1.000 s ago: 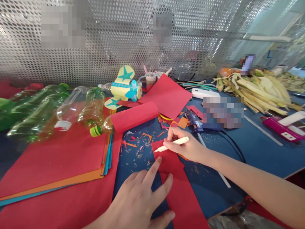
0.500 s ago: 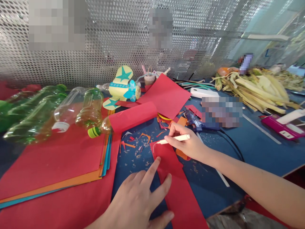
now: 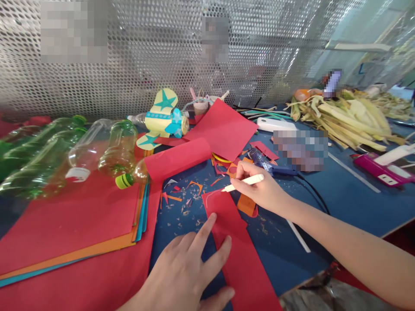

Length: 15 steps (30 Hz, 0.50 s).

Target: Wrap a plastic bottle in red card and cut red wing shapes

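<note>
My left hand lies flat with fingers spread, pressing down the near part of a long red paper strip on the blue table. My right hand pinches a white pen whose tip rests at the strip's far end, where a faint pale curved line shows. An orange paper scrap lies just under my right hand.
A stack of red, orange and blue paper sheets lies at left, with several plastic bottles behind it. A bottle wrapped in red paper, a paper airplane model, a glue gun, corn husks and a magenta tool stand farther back.
My right hand has moved the pen to the right along the strip's far end, leaving a pale curved line. The left hand has stayed pressed on the strip.
</note>
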{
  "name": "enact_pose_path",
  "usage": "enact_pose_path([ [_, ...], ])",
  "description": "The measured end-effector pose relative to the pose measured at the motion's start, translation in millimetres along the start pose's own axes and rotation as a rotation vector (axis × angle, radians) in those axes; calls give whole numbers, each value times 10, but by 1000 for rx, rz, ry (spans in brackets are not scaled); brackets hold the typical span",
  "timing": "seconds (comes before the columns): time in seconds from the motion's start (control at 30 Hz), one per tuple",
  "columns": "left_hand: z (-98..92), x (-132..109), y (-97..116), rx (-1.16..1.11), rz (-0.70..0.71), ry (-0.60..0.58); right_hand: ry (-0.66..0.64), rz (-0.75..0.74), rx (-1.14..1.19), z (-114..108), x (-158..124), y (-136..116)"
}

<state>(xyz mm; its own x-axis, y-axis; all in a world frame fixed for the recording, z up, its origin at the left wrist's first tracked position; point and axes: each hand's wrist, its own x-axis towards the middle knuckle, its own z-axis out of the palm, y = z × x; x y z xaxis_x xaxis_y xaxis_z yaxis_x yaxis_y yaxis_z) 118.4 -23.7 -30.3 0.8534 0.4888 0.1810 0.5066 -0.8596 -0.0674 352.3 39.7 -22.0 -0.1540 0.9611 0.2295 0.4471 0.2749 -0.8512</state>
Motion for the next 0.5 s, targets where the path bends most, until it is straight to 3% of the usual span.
enact_pose_path([
  [0.5, 47, -32, -19, 7, -9, 25, -23, -2, -16, -57, -24, -39],
])
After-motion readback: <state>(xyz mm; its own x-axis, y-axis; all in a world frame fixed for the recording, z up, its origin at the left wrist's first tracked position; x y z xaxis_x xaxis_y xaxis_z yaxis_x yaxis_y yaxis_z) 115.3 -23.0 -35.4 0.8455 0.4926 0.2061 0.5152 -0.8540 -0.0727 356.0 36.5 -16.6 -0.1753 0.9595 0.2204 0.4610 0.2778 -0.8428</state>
